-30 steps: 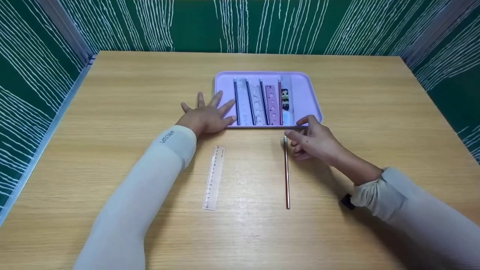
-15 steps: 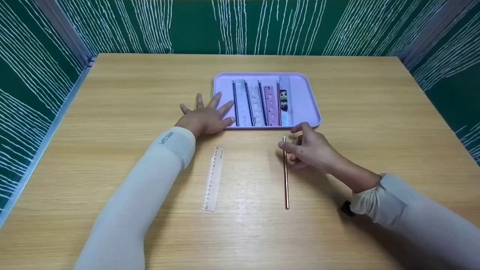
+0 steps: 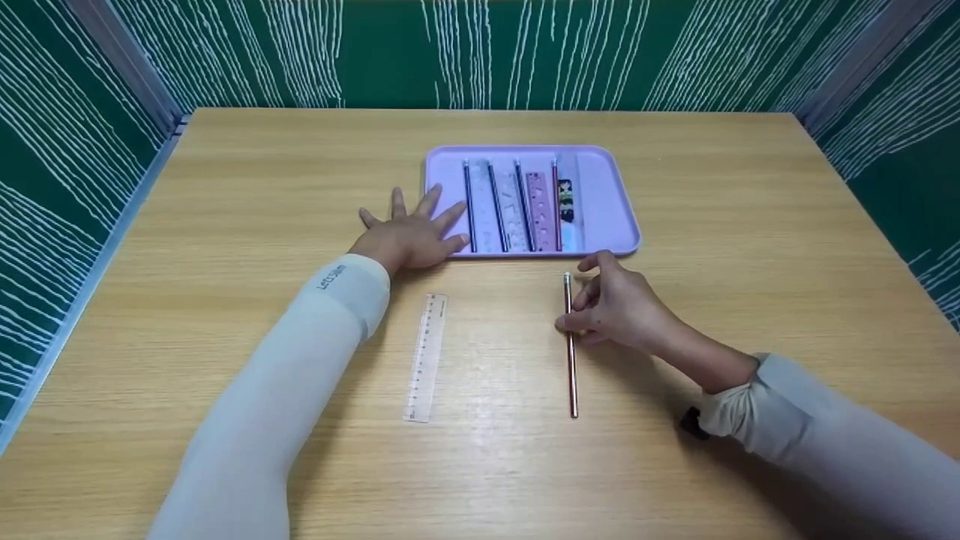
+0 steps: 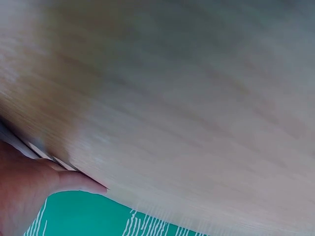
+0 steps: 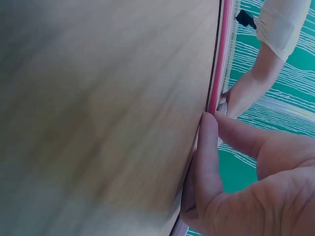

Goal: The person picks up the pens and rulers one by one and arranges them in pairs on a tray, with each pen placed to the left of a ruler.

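Note:
My left hand (image 3: 407, 235) lies with fingers spread over the left edge of the lilac tray (image 3: 608, 204). In the left wrist view only part of that hand (image 4: 27, 189) shows, at the lower left. A shiny reddish pencil (image 3: 573, 382) with a pale top end lies on the table in front of the tray. My right hand (image 3: 624, 306) pinches it above its middle, the index finger held out toward the tray. The right wrist view has the thumb and a finger meeting at the pink-red pencil (image 5: 224, 54). A clear ruler (image 3: 425, 360) lies left of the pencil.
On the tray, dark pencils (image 3: 470, 210), a red pencil (image 3: 556, 210), a pink ruler (image 3: 540, 214) and pale rulers (image 3: 513, 210) lie side by side. The wooden table (image 3: 262, 180) ends at a green wall with white streaks (image 3: 382, 52).
My right hand has moved from the tray's front edge back toward me along the pencil, and its thumb and finger have closed on it. My left hand has stayed put.

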Available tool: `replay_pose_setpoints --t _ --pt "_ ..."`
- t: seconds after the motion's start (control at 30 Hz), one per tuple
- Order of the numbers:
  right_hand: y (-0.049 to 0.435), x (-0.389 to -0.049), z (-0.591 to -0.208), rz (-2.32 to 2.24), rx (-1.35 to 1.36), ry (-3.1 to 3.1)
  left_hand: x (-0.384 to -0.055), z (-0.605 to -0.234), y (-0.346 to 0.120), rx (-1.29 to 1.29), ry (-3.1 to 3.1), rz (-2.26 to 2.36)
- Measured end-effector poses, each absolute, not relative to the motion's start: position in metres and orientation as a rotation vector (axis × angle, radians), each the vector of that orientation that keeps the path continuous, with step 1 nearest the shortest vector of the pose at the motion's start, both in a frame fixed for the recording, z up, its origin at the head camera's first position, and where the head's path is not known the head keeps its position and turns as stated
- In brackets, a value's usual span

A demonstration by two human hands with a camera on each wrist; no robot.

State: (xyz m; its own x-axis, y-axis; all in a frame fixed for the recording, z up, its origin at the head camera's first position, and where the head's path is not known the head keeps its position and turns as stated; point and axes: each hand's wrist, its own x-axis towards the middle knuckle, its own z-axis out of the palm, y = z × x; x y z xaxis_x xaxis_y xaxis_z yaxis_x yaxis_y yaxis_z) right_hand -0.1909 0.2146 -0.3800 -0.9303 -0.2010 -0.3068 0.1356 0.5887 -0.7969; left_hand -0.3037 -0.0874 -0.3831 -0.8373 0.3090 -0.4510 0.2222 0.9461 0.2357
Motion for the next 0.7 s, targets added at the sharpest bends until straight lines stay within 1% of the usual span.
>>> replay_pose_setpoints --t 0.27,0.5,0.7 --pt "0.214 -0.1908 -0.3802 -1.311 -0.028 2.416 -0.3036 -0.3821 -0.0873 0.375 2.592 0.24" --pt "0.214 -0.1901 -0.3795 -1.23 -0.05 2.48 -0.3037 -0.3847 -0.0867 0.372 2.602 0.221" --pt "0.2136 -0.1896 -0.3785 -1.246 -0.045 2.468 -0.3043 -0.3846 -0.0873 0.373 2.598 0.225"
